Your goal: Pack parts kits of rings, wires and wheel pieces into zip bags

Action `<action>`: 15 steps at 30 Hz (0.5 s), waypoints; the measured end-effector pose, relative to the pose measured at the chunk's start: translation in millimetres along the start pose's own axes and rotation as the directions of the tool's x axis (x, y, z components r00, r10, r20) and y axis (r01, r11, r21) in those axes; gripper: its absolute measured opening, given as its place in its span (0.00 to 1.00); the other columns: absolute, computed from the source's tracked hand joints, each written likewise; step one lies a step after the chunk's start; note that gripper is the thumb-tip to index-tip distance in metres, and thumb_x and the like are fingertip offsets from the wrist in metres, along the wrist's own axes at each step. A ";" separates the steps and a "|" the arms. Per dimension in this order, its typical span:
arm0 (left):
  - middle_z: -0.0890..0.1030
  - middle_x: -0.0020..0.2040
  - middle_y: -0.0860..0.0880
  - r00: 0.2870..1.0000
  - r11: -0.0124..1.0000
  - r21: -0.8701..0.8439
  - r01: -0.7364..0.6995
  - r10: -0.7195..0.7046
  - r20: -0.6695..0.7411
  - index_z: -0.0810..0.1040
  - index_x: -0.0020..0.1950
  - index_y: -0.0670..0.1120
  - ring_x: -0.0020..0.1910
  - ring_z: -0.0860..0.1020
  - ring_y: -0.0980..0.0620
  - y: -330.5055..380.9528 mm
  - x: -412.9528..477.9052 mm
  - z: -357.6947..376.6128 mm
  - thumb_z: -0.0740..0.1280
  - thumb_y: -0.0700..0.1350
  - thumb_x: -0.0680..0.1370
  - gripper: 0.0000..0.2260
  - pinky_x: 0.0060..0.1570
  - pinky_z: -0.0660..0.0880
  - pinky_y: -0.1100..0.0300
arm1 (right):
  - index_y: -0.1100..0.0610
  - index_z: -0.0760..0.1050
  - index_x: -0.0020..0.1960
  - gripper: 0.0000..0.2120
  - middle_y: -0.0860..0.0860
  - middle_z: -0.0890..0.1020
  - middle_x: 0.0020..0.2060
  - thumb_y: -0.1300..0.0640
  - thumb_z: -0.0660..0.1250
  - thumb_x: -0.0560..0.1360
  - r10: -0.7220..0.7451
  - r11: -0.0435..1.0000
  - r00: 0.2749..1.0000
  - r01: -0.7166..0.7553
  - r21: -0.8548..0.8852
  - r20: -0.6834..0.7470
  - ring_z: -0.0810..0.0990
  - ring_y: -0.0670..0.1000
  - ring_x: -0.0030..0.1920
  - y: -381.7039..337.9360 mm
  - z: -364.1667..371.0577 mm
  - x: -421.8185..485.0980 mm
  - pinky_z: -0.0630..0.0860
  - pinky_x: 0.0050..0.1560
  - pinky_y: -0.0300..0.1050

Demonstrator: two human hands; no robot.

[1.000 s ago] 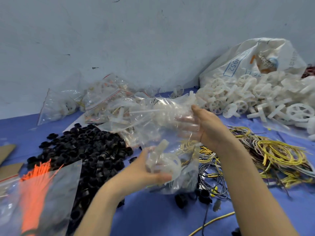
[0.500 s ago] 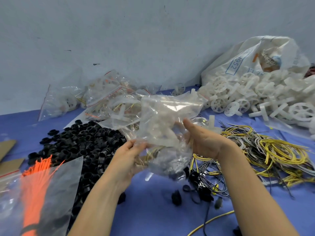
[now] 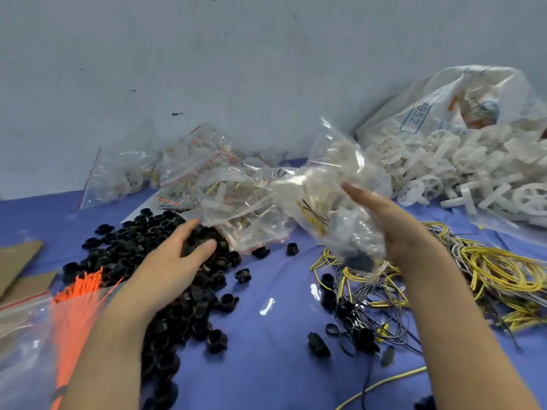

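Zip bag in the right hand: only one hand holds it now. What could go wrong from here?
1. The zip bag hangs from the right hand alone; whether its top is sealed I cannot tell, so parts may spill onto the wires below.
2. The left hand is on the black rings, close to the packed bags; a scoop may scatter rings further.

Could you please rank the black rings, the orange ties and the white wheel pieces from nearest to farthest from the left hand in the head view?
1. black rings: directly under the left hand, touching it.
2. orange ties: just to its left, nearer the camera.
3. white wheel pieces: far right, back by the wall.
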State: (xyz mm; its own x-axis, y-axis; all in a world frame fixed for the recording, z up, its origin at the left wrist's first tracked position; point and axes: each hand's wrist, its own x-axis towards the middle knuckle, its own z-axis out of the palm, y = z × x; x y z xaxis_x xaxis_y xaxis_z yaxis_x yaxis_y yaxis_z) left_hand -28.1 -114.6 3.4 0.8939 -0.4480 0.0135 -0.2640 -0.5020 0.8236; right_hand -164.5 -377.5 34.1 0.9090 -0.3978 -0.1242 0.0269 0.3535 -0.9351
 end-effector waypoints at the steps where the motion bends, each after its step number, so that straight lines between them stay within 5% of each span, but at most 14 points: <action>1: 0.64 0.75 0.51 0.998 0.981 0.179 0.070 -0.067 -0.020 0.61 0.76 0.58 0.75 0.60 0.48 -14.7 4.9 -7.4 0.64 0.58 0.78 0.28 0.70 0.61 0.50 | 0.56 0.81 0.46 0.09 0.52 0.85 0.39 0.51 0.68 0.73 -0.034 0.985 0.998 0.023 -0.169 -0.058 0.83 0.49 0.31 -2.9 -8.8 -5.1 0.77 0.29 0.37; 4: 0.58 0.78 0.45 0.963 0.870 0.423 0.252 -0.270 -0.019 0.60 0.77 0.54 0.77 0.52 0.40 -45.1 11.8 -21.9 0.67 0.60 0.76 0.33 0.73 0.53 0.40 | 0.54 0.82 0.38 0.08 0.44 0.84 0.35 0.51 0.70 0.72 0.013 0.724 0.999 -0.038 -0.689 -0.041 0.80 0.40 0.32 -7.7 -37.9 -19.8 0.73 0.33 0.31; 7: 0.55 0.78 0.42 0.937 0.875 0.382 0.299 -0.345 0.056 0.57 0.78 0.52 0.76 0.57 0.40 -52.8 8.8 -24.0 0.72 0.57 0.73 0.39 0.73 0.58 0.43 | 0.55 0.81 0.35 0.11 0.39 0.82 0.32 0.47 0.73 0.67 0.207 0.523 0.978 -0.091 -0.847 0.023 0.79 0.38 0.33 -9.9 -38.7 -29.6 0.71 0.36 0.27; 10: 0.57 0.78 0.44 0.929 0.889 0.368 0.274 -0.343 0.136 0.56 0.79 0.52 0.74 0.62 0.44 -51.2 4.2 -21.5 0.72 0.54 0.74 0.38 0.71 0.62 0.53 | 0.58 0.82 0.40 0.23 0.47 0.85 0.40 0.40 0.75 0.58 0.175 0.541 0.983 -0.050 -0.839 0.055 0.83 0.46 0.43 -10.8 -13.5 -21.9 0.77 0.47 0.39; 12: 0.61 0.77 0.46 0.939 0.894 0.365 0.258 -0.321 0.125 0.57 0.78 0.52 0.73 0.65 0.46 -48.6 2.7 -23.2 0.71 0.52 0.76 0.35 0.67 0.64 0.57 | 0.61 0.80 0.51 0.28 0.61 0.83 0.48 0.41 0.74 0.61 0.060 0.674 0.996 0.004 -0.739 0.060 0.80 0.58 0.54 -17.6 22.3 -3.9 0.80 0.47 0.49; 13: 0.62 0.77 0.47 0.943 0.892 0.376 0.251 -0.313 0.112 0.59 0.78 0.51 0.72 0.66 0.47 -47.2 1.7 -23.9 0.70 0.51 0.77 0.33 0.66 0.65 0.58 | 0.64 0.78 0.57 0.27 0.62 0.80 0.48 0.45 0.73 0.67 -0.031 0.782 0.999 0.047 -0.621 0.036 0.79 0.66 0.44 -20.2 40.4 10.2 0.79 0.41 0.45; 14: 0.63 0.76 0.47 0.946 0.887 0.386 0.255 -0.312 0.092 0.60 0.78 0.50 0.72 0.67 0.47 -46.6 0.3 -25.3 0.69 0.49 0.78 0.31 0.66 0.65 0.58 | 0.67 0.73 0.63 0.27 0.61 0.77 0.48 0.48 0.69 0.73 -0.127 0.835 0.992 0.094 -0.542 -0.023 0.66 0.47 0.45 -24.6 60.6 23.4 0.76 0.39 0.40; 15: 0.64 0.76 0.46 0.947 0.881 0.393 0.262 -0.313 0.070 0.62 0.77 0.48 0.71 0.68 0.47 -46.2 -1.3 -27.2 0.67 0.47 0.79 0.28 0.66 0.66 0.57 | 0.67 0.68 0.68 0.29 0.59 0.75 0.53 0.48 0.66 0.76 -0.213 0.845 0.975 0.154 -0.512 -0.058 0.70 0.62 0.63 -27.5 74.9 31.8 0.74 0.44 0.36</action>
State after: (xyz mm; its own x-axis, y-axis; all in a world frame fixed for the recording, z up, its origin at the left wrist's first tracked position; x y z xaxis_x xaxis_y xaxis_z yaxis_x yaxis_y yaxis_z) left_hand -7.2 -70.7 -19.2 0.9038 -0.3190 -0.2853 -0.1404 -0.8507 0.5066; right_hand -105.2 -336.4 80.7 0.8568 -0.5124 0.0582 -0.0506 -0.1959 -0.9793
